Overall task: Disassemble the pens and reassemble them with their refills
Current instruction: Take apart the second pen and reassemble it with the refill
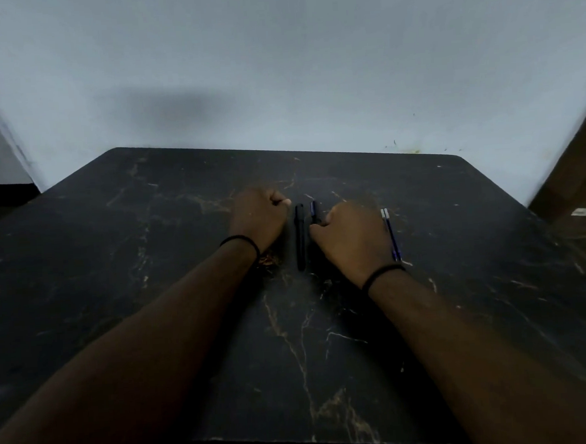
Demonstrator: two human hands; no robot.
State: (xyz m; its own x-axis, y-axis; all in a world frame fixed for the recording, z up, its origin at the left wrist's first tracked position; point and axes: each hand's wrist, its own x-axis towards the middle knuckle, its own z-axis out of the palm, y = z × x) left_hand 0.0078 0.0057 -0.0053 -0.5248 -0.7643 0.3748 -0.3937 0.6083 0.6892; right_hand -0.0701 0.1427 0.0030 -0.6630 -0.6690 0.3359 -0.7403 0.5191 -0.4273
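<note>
A black pen lies lengthwise on the dark marble table, between my two hands. My left hand rests as a fist just left of it, holding nothing that I can see. A second dark pen lies right of the first; my right hand covers its near part, fingers curled at it. Whether the hand grips it is unclear. Two blue refills with white tips lie side by side just right of my right hand, partly hidden by it.
The table's far edge meets a pale wall. A brown wooden piece of furniture stands at the right, beyond the table's corner. The table's near edge runs along the bottom of the view.
</note>
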